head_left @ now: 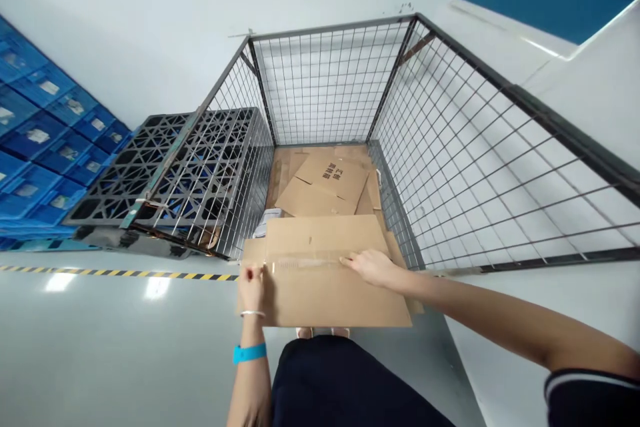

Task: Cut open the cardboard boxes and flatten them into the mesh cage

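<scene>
A flattened cardboard box [330,300] lies in front of me, over other brown sheets. A strip of clear packing tape [305,263] runs across its middle. At the left edge, my left hand [251,288] is closed with curled fingers on the cardboard. It wears a white bracelet and a blue wristband. My right hand [371,267] is on the cardboard's upper right part, fingers drawn together and their tips at the right end of the tape. Whatever is pinched there is too small to make out.
A wire mesh cage [333,80], open towards me, holds flattened cardboard [330,180], some printed. Black plastic pallets [200,167] stand left of it, beside stacked blue crates [50,140]. Yellow-black tape [125,273] marks the grey floor.
</scene>
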The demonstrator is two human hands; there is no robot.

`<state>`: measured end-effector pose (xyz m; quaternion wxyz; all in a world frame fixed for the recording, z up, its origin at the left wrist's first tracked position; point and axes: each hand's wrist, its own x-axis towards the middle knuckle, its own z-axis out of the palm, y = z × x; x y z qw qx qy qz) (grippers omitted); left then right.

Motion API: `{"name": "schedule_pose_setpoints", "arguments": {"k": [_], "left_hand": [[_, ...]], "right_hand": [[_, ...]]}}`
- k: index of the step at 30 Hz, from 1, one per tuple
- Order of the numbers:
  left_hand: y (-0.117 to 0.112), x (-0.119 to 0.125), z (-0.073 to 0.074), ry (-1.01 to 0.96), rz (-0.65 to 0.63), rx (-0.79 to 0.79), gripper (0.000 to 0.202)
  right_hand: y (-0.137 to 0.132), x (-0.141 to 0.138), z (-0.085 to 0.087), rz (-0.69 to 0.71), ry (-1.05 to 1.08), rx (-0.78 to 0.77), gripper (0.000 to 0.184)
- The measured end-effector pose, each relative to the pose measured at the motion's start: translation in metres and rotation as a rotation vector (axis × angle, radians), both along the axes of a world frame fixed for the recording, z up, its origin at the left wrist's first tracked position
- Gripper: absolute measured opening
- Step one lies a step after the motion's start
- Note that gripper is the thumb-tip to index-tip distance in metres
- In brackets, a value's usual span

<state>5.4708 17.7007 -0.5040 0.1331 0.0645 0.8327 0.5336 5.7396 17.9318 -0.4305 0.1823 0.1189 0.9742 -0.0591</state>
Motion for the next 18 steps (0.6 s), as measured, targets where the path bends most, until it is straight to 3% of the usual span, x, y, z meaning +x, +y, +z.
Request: {"name": "schedule_pose_setpoints", "arguments": {"k": [3,8,12,18], "left_hand": [[0.012,0.028,-0.006,0.029,-0.183,-0.146,0.031],[0.021,0.030,-0.012,0.190,-0.231,-0.483,0.022],[0.025,0.019,-0.016,0.127,-0.198,-0.518,0.015],[0.028,0.016,-0.015,0.080,-0.148,-0.496,0.013]], "right_hand": [[-0.005,-0.009,-0.006,0.025,-0.029,-0.041,0.045],[-0.007,-0.011,-0.017,-0.007,-0.002,-0.046,0.043],[0.006,0.011,-0.023,-0.054,-0.007,-0.057,0.047],[0.033,0.073,-0.020,-0.132,-0.035,0.016,0.056]]}}
